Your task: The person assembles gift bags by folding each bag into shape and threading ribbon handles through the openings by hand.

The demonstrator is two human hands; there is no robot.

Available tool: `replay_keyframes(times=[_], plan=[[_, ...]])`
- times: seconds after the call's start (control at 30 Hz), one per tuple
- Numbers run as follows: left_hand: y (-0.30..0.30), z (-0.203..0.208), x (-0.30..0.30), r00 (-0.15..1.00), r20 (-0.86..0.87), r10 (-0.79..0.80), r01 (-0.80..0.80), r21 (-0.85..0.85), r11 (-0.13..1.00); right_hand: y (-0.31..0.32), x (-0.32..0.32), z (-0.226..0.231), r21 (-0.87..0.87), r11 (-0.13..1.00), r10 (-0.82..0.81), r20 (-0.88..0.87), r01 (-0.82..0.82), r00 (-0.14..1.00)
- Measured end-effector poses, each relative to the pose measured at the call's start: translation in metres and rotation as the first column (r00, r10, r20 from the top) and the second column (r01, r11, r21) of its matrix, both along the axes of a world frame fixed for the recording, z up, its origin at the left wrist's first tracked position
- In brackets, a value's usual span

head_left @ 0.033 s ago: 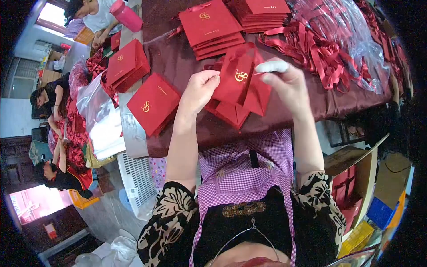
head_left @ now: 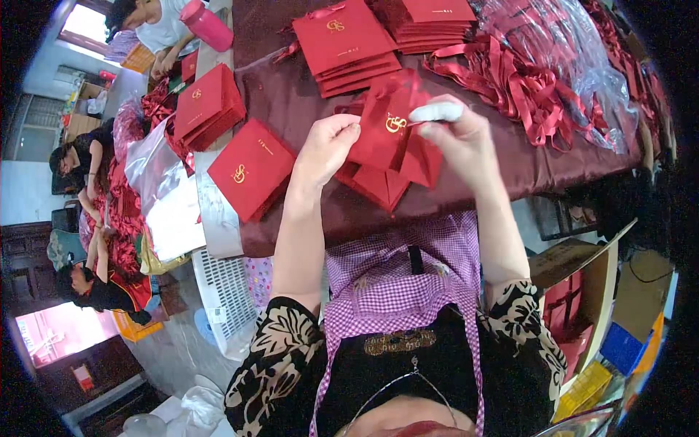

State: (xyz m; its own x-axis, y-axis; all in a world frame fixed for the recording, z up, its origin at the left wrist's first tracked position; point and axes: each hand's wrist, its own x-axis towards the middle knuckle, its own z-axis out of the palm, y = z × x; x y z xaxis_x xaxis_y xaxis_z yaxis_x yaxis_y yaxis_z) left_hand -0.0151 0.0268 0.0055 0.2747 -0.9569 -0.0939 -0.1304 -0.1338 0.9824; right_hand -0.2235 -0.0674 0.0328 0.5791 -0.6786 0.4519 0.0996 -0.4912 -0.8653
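A red paper gift bag (head_left: 378, 140) with a gold emblem is between my hands above the table's near edge. My left hand (head_left: 329, 142) pinches the bag's left edge between thumb and fingers. At the bag's right side is my right hand (head_left: 460, 138), with white wrapping on a finger; thumb and finger are pinched close to the bag's upper edge, and what lies between them is too small to make out. Part of the bag's ribbon shows blurred above it. Under it lie more red bags (head_left: 377, 188), partly hidden by the held one.
Stacks of red bags stand at the far side (head_left: 342, 44) and left (head_left: 251, 171) of the dark red tablecloth (head_left: 349, 226). Red ribbons (head_left: 524, 95) and clear plastic lie far right. Several people work at the left. An open carton (head_left: 582, 291) stands at the right.
My right hand has shifted slightly left toward the bag's emblem. The bag's upper part and its ribbon have moved a little. My left hand stays in place.
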Motion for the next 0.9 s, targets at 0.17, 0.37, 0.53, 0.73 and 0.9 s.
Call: replay_keyframes(times=[0.17, 0.37, 0.53, 0.73, 0.9], plan=[[0.002, 0.0, 0.003, 0.993, -0.105, -0.052, 0.053, 0.009, 0.999, 0.016, 0.028, -0.014, -0.529, 0.84, -0.249, -0.171, 0.124, 0.953], [0.002, 0.004, 0.001, 0.989, -0.119, -0.09, 0.088, -0.021, 0.996, 0.018, 0.031, -0.028, -0.494, 0.863, -0.246, -0.23, 0.104, 0.942], [0.002, 0.006, 0.0, 0.976, -0.186, -0.116, 0.109, -0.048, 0.993, 0.018, 0.031, -0.028, -0.47, 0.875, -0.246, -0.222, 0.118, 0.944], [0.004, 0.004, 0.001, 0.986, -0.101, -0.13, 0.124, -0.062, 0.99, 0.021, 0.034, -0.025, -0.513, 0.851, -0.263, -0.225, 0.116, 0.938], [0.004, 0.012, -0.004, 0.992, 0.038, -0.121, 0.123, -0.069, 0.99, 0.023, 0.035, -0.021, -0.554, 0.825, -0.288, -0.236, 0.115, 0.928]])
